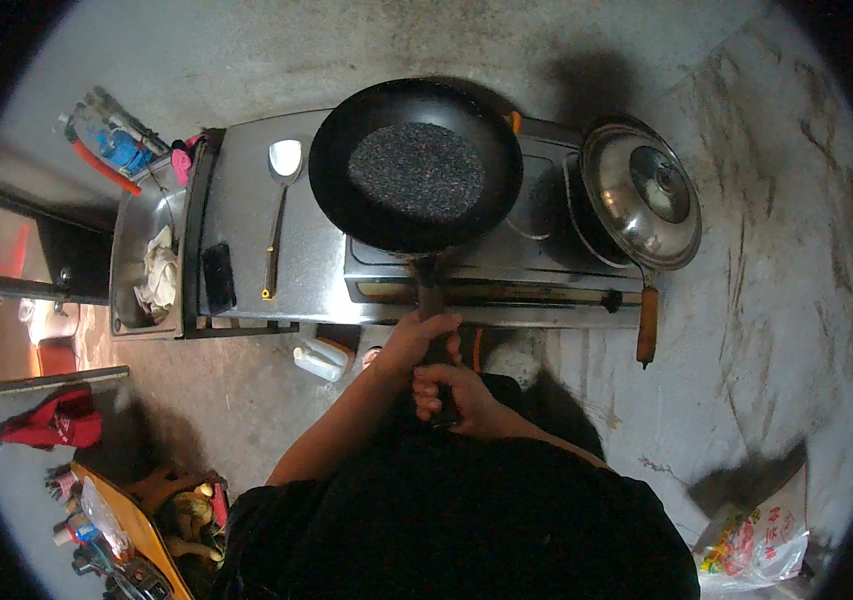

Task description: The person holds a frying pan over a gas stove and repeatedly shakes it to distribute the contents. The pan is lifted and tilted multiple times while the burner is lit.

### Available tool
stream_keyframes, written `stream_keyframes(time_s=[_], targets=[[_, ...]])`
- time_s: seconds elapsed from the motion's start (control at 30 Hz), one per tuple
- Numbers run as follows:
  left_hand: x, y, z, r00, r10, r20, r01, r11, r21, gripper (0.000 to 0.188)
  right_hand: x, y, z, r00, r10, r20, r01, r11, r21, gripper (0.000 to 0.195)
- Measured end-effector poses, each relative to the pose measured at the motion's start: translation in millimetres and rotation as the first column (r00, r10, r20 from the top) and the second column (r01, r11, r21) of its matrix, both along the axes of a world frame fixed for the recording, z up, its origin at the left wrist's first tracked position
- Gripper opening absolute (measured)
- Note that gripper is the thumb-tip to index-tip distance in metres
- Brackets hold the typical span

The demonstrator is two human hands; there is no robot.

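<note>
A black frying pan is raised over the steel counter and gas stove, its speckled inner base facing me. Both hands grip its long dark handle. My left hand wraps the handle nearer the pan, while my right hand closes on it lower down, close to my body. To the left, a metal spatula with a dark and yellow grip lies on the counter beside a black phone. The stove is partly hidden by the pan.
On the stove's right side stands a wok with a domed steel lid and wooden handle. A sink holding a pale cloth is at left. The wall rises behind. A wooden table with bottles stands lower left; a plastic bag lower right.
</note>
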State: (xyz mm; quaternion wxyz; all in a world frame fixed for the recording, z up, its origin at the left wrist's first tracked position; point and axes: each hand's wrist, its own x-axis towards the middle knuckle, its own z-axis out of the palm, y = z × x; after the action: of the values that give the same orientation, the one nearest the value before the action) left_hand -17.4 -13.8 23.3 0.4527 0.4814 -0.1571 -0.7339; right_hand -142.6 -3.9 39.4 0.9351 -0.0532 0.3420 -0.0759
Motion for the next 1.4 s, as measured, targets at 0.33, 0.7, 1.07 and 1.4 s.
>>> stream_keyframes(time_s=[0.33,0.7,1.07,1.4], targets=[[-3.6,-4.3,-8.1,0.999,-0.032,-0.038,0.033,0.999,0.026,0.022,-10.0,-6.6,-2.4,0.998,0.044,-0.048,-0.043,0.999,0.007,0.019],[-7.6,-10.4,36.6,0.998,-0.055,0.043,0.059,0.992,-0.116,0.023,-16.0,-16.2,28.0,0.998,0.064,0.001,-0.063,0.988,-0.138,0.018],[-10.8,-1.2,76.0,0.996,-0.086,0.011,0.087,0.989,-0.116,0.021,-28.5,-1.8,72.5,0.982,0.187,-0.040,-0.189,0.919,-0.345,0.025],[-9.6,-2.4,75.9,0.998,-0.055,-0.005,0.055,0.995,-0.079,0.026,-21.6,-0.6,77.2,0.999,0.026,0.021,-0.024,0.996,-0.087,0.019]])
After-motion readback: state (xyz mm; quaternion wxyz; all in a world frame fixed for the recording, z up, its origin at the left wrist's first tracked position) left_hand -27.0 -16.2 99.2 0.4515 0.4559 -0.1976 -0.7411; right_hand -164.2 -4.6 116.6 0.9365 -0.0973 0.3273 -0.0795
